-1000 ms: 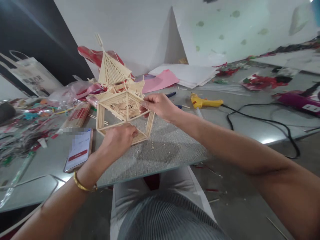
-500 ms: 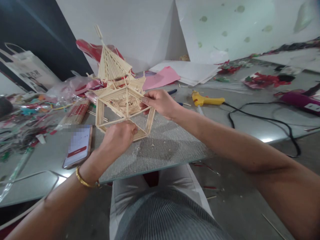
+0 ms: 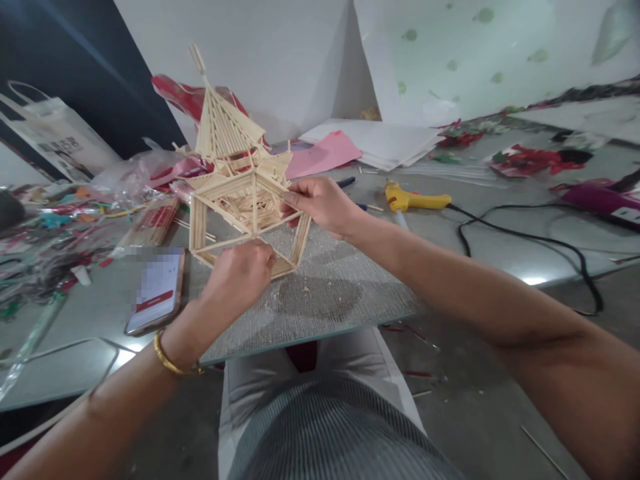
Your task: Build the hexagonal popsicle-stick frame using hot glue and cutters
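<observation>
Changed only very little over the last second: slightly shifted in the view, but with left hand [image 3: 245,263] and right hand [image 3: 323,203] kept at the same places on the wooden-stick pavilion model [image 3: 255,190]. Therefore to be judged as steady holding in the present work, rather than carrying. To find the model, look directly at both grips, with hexagonal frame [image 3: 199,223] spread between them and spired roof [image 3: 230,127] beyond them. Pinched firmly between right thumb and fingers at the frame's upper right edge, with right forearm stretched long from the side. Folded at the left, with knuckles upward and fingers apparently closed on the lower front bars; impossible to tell the exact fingertip contact. Also impossible to tell whether lifted or resting on the grey textured mat [image 3: 340,293] below the grips. See phone [image 3: 157,290] just left of the left wrist, and yellow glue gun [image 3: 417,200] well right of the right grip.
</observation>
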The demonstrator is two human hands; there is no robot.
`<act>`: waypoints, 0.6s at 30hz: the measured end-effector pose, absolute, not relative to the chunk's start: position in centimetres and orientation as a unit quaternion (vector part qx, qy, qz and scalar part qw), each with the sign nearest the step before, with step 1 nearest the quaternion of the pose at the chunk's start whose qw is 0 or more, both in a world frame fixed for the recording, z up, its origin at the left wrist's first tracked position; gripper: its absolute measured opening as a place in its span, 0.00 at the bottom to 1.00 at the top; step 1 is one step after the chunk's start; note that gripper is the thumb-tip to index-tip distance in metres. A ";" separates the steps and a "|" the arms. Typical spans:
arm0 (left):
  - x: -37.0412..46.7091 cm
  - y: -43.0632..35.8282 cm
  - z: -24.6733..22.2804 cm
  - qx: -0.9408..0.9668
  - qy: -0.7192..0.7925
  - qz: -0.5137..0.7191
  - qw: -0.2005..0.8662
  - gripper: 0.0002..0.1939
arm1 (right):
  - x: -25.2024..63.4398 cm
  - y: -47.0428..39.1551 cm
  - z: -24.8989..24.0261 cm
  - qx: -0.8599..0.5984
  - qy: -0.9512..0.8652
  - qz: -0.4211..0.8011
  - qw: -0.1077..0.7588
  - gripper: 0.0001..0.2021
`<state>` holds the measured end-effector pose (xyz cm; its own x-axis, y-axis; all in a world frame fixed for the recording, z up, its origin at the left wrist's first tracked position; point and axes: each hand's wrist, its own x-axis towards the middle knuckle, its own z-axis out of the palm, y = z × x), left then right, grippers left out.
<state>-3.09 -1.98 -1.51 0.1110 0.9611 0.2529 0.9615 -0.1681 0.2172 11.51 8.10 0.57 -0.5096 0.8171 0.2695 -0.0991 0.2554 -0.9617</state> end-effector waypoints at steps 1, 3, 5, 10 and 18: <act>-3.1 -1.9 -1.5 -0.752 -0.643 -0.144 0.021 0.12 | 11.5 8.1 0.6 -0.266 -0.674 0.548 0.417 0.12; -3.1 -1.9 -1.5 -0.764 -0.636 -0.082 0.074 0.14 | 11.5 8.2 0.5 -0.267 -0.673 0.548 0.419 0.13; -3.2 -1.8 -1.5 -0.768 -0.631 -0.076 0.083 0.14 | 11.5 8.3 0.4 -0.267 -0.673 0.547 0.420 0.12; -3.6 -1.5 -1.2 -0.788 -0.606 -0.105 0.032 0.14 | 11.4 8.3 0.4 -0.269 -0.676 0.543 0.420 0.11; -3.2 -0.6 1.9 -0.773 -0.628 0.009 -0.092 0.15 | 11.2 8.6 0.2 -0.271 -0.684 0.528 0.424 0.09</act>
<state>-3.19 -0.60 1.88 0.2110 0.9690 -0.1288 0.9721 -0.1942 0.1313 11.18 8.64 0.23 -0.4932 0.8189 0.2936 -0.0775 0.2948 -0.9524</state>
